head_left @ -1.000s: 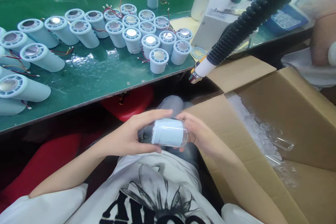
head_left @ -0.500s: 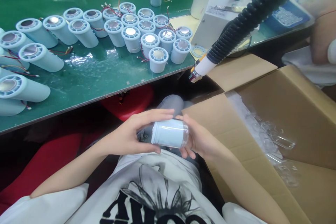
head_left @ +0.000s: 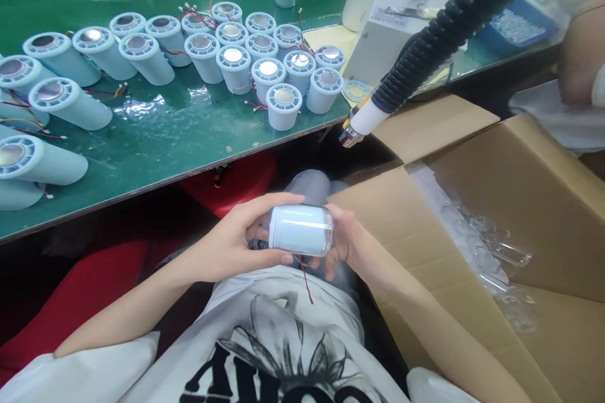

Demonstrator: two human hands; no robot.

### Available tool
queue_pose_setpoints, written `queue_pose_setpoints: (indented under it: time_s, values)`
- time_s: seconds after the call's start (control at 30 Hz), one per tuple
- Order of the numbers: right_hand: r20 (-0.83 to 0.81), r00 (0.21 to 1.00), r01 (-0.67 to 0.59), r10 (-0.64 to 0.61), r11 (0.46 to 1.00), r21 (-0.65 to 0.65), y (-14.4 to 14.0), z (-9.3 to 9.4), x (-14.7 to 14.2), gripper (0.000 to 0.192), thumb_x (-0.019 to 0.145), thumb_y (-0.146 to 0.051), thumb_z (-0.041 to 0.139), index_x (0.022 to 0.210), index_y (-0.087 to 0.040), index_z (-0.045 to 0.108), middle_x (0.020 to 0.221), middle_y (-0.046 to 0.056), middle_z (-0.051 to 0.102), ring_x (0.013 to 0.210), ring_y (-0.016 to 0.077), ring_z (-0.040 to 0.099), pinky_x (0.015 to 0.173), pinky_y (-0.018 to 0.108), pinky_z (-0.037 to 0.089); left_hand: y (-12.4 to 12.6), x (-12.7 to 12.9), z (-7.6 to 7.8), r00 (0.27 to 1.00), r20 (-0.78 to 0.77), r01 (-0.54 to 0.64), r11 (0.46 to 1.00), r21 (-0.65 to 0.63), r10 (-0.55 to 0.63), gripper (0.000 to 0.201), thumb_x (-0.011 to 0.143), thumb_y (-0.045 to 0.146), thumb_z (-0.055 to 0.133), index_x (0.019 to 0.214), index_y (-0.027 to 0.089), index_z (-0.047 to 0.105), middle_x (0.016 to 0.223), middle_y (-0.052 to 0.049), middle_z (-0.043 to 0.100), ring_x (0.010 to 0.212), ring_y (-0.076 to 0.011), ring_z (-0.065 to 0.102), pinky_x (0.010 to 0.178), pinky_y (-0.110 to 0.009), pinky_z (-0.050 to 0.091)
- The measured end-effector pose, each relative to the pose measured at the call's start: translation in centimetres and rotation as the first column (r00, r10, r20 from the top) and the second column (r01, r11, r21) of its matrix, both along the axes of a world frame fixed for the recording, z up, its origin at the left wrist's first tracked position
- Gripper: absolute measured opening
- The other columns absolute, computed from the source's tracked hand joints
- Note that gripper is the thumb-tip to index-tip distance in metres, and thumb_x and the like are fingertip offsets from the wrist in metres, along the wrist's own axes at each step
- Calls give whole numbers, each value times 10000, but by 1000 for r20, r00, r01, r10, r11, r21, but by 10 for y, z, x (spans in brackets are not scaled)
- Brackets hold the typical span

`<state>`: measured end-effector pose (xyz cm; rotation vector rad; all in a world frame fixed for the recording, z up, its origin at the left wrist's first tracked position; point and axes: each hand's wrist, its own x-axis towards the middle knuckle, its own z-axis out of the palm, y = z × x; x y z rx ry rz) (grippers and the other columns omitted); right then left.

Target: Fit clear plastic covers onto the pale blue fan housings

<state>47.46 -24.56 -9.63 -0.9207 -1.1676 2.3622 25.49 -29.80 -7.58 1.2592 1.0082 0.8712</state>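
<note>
A light-blue plastic cylinder (head_left: 299, 230) with a clear cover over its right end lies sideways between my hands, above my lap. Wrapped round its left end is my left hand (head_left: 250, 233), thumb below and fingers along the top. My right hand (head_left: 347, 236) is at the clear end, its fingers curled and partly hidden behind the cylinder. A thin red wire (head_left: 307, 283) hangs from beneath the cylinder. Several similar light-blue cylinders (head_left: 234, 66) with silver discs on top and coloured wires stand or lean on the green bench.
The green bench (head_left: 189, 132) runs across the front. A black corrugated hose (head_left: 425, 41) with a white nozzle hangs at right. Below it stands an open cardboard box (head_left: 449, 277) holding clear plastic pieces (head_left: 501, 245). Another person's arm (head_left: 583, 63) shows at far right.
The held cylinder has shifted slightly left and up. Its red wire now hangs into view below it. My right-hand fingers have changed position at the clear end.
</note>
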Motion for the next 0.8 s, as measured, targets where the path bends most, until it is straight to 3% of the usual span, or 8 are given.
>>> queue_pose_setpoints:
  time_s: [0.07,0.17,0.27,0.33,0.43,0.6,0.67,0.8]
  values:
    - [-23,998,65,-61,964,256,-2,1,4,589,815,-649,586,1237,-257,466,1120,76,614,876,193,671,665,288,600,-1,0,1,1000,28,-13,1000,-27,14,633,770,150,733,1324,346,498,1274,-43,558,1027,-188,653,842,-253,579]
    - [13,1000,8,-20,796,606,-3,7,8,671,810,-477,703,1375,-305,384,1427,81,436,1252,252,502,1007,390,490,-2,0,2,1000,13,-2,1000,-5,2,647,761,133,737,1320,362,506,1291,-32,556,1069,-189,637,873,-248,568]
    - [41,999,-34,2,600,799,-1,11,10,671,824,-274,726,1391,-334,373,1458,57,432,1328,243,432,1074,414,429,-3,-2,3,1000,-7,13,998,57,-13,681,746,112,746,1326,378,506,1329,-28,540,1153,-201,592,925,-253,545]
    - [25,1000,-22,2,532,846,-1,10,10,650,817,-208,728,1367,-327,403,1435,58,469,1313,236,454,1069,411,434,-3,-2,3,1000,-14,15,996,85,-13,711,721,105,766,1326,381,511,1335,-30,539,1168,-207,581,928,-250,542]
    - [16,1000,-14,-1,497,868,-1,8,10,651,793,-195,751,1350,-303,431,1414,71,499,1292,231,479,1064,396,439,-3,-3,4,1000,-23,18,997,75,-16,730,685,110,798,1318,358,531,1312,-44,558,1154,-223,588,910,-256,551]
    - [7,1000,-10,9,551,835,-1,6,10,681,778,-241,772,1362,-298,425,1409,81,498,1277,240,496,1047,401,464,-4,-2,6,1000,11,27,999,29,-27,712,691,118,794,1310,361,539,1293,-38,578,1095,-212,619,883,-261,565]
    - [12,1000,-13,5,548,836,-1,7,11,684,777,-255,773,1364,-297,425,1409,81,499,1276,240,498,1045,397,467,-4,-2,6,999,28,25,999,21,-25,703,702,110,785,1307,370,539,1300,-34,575,1088,-206,624,883,-260,565]
    - [19,1000,-7,-21,465,885,-1,10,11,653,788,-232,759,1355,-282,438,1402,87,509,1281,227,496,1060,378,450,-6,-3,5,998,64,9,999,32,-11,724,692,96,790,1313,368,537,1344,-51,552,1143,-238,603,902,-285,559]
